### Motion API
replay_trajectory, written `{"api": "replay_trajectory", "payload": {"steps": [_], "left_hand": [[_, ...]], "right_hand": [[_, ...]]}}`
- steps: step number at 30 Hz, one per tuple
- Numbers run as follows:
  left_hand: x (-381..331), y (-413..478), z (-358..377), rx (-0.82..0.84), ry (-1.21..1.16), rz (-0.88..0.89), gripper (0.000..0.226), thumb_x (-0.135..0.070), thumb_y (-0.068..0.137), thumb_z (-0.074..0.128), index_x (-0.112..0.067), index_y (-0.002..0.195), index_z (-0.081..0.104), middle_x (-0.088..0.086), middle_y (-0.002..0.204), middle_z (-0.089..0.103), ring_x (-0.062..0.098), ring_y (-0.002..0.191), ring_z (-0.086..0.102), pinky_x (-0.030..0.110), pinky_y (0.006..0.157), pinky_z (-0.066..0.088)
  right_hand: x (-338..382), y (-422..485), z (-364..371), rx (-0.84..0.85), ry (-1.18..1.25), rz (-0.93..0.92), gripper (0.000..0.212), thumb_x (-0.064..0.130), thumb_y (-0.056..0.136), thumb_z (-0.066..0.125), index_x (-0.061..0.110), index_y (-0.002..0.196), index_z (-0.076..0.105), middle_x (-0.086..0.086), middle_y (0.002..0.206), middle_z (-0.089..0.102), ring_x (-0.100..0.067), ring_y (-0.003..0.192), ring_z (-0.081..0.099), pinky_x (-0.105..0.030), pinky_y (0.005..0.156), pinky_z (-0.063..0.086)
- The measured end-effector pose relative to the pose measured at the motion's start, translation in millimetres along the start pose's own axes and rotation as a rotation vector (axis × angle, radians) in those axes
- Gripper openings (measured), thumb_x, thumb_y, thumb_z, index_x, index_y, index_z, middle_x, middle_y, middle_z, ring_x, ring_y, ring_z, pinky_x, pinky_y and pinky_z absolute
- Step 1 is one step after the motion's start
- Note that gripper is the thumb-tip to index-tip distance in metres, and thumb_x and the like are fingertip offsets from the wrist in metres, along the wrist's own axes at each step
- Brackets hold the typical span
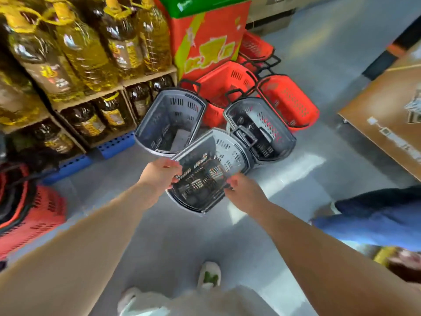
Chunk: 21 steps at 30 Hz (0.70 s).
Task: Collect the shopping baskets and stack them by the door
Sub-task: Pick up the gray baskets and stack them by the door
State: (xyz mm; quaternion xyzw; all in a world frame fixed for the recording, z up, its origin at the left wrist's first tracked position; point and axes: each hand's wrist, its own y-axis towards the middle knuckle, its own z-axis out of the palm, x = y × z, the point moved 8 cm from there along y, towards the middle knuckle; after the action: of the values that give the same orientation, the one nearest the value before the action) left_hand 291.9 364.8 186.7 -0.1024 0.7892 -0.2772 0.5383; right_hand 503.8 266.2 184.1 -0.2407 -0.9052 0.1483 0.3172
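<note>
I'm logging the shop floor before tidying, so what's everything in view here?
Held basket: one, grey, lifted, centre.
Floor baskets: two, grey; left one by the shelves, right one beside it.
Red baskets: at least three, behind the grey ones.
Basket stack: red, count unclear, left edge.
Oil bottles: many, yellow, on the left shelves.
Display box: one, red and green, behind the baskets.
Cardboard box: one, brown, right.
Pallet: blue, under the shelves.
Another person's leg: blue jeans, right.
Shoe: white, bottom.
Left hand: grips the held basket's rim.
Right hand: grips the opposite rim.
</note>
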Motion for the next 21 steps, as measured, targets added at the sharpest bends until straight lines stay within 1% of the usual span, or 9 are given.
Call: {"api": "replay_trajectory", "payload": {"steps": [3,5,7,9,12,15,17,19,21], "left_hand": [[20.2,23.5,33.3,0.016,0.042,-0.073,0.012,-0.017,0.089,0.061,-0.023,0.079,0.062,-0.002,0.076,0.066,0.011,0.059,0.055,0.022,0.059,0.047],[39.3,42.3,45.9,0.011,0.077,-0.117,0.008,-0.018,0.087,0.061,-0.022,0.081,0.064,0.001,0.08,0.067,0.012,0.06,0.056,0.024,0.062,0.049],[57.4,62.1,54.7,0.006,0.123,-0.15,0.011,-0.021,0.085,0.061,-0.021,0.075,0.066,0.003,0.08,0.068,0.015,0.06,0.058,0.028,0.069,0.053],[83.5,89.0,66.2,0.015,0.169,-0.192,0.015,-0.023,0.083,0.06,-0.021,0.069,0.065,0.005,0.079,0.068,0.019,0.064,0.06,0.033,0.075,0.055],[135.1,130.9,79.4,0.03,0.244,-0.282,0.012,-0.02,0.082,0.06,-0.019,0.07,0.06,0.008,0.079,0.065,0.024,0.071,0.058,0.036,0.075,0.054],[199.1,165.2,92.2,0.047,0.284,-0.418,0.011,-0.017,0.082,0.061,-0.016,0.071,0.057,0.007,0.069,0.057,0.024,0.061,0.05,0.032,0.066,0.046],[247.4,187.0,107.3,0.038,0.308,-0.512,0.015,-0.016,0.083,0.061,-0.014,0.07,0.054,0.005,0.065,0.055,0.023,0.059,0.053,0.029,0.063,0.051],[278.0,195.8,127.2,0.103,0.364,-0.556,0.023,-0.019,0.088,0.059,-0.015,0.067,0.05,0.005,0.069,0.056,0.024,0.065,0.058,0.036,0.068,0.058],[311.4,203.0,155.2,0.171,0.397,-0.595,0.025,-0.027,0.092,0.056,-0.013,0.073,0.05,0.005,0.071,0.054,0.023,0.065,0.058,0.039,0.075,0.057]], "right_hand": [[-33.6,21.6,7.1,0.054,-0.013,0.05,0.027,0.019,0.086,0.055,0.004,0.108,0.061,-0.014,0.11,0.067,-0.032,0.103,0.061,-0.038,0.087,0.05],[-51.7,37.6,21.8,0.096,-0.012,0.088,0.027,0.02,0.087,0.055,0.01,0.111,0.059,-0.013,0.115,0.064,-0.031,0.107,0.059,-0.034,0.087,0.047],[-63.8,55.9,39.4,0.13,-0.035,0.091,0.024,0.018,0.087,0.053,0.014,0.11,0.057,-0.013,0.119,0.063,-0.03,0.11,0.057,-0.032,0.087,0.044],[-76.5,82.5,62.6,0.161,-0.071,0.103,0.033,0.018,0.087,0.052,0.01,0.119,0.056,-0.012,0.124,0.061,-0.029,0.114,0.056,-0.031,0.089,0.043],[-90.1,122.0,99.5,0.178,-0.116,0.094,0.04,0.019,0.087,0.054,0.008,0.126,0.053,-0.014,0.127,0.059,-0.03,0.117,0.054,-0.033,0.092,0.043],[-105.2,154.7,140.3,0.172,-0.102,0.066,0.039,0.016,0.085,0.054,0.005,0.122,0.055,-0.015,0.12,0.062,-0.032,0.112,0.056,-0.03,0.083,0.043],[-126.5,173.4,173.8,0.174,-0.11,0.079,0.034,0.013,0.083,0.052,0.005,0.116,0.057,-0.015,0.114,0.064,-0.033,0.107,0.058,-0.03,0.079,0.044],[-142.8,181.6,195.0,0.193,-0.142,0.097,0.034,0.013,0.083,0.051,0.005,0.115,0.058,-0.015,0.116,0.063,-0.033,0.11,0.058,-0.034,0.085,0.05],[-164.7,190.6,221.0,0.201,-0.176,0.12,0.037,0.014,0.083,0.054,0.006,0.119,0.057,-0.014,0.122,0.061,-0.033,0.115,0.056,-0.035,0.091,0.05]]}}
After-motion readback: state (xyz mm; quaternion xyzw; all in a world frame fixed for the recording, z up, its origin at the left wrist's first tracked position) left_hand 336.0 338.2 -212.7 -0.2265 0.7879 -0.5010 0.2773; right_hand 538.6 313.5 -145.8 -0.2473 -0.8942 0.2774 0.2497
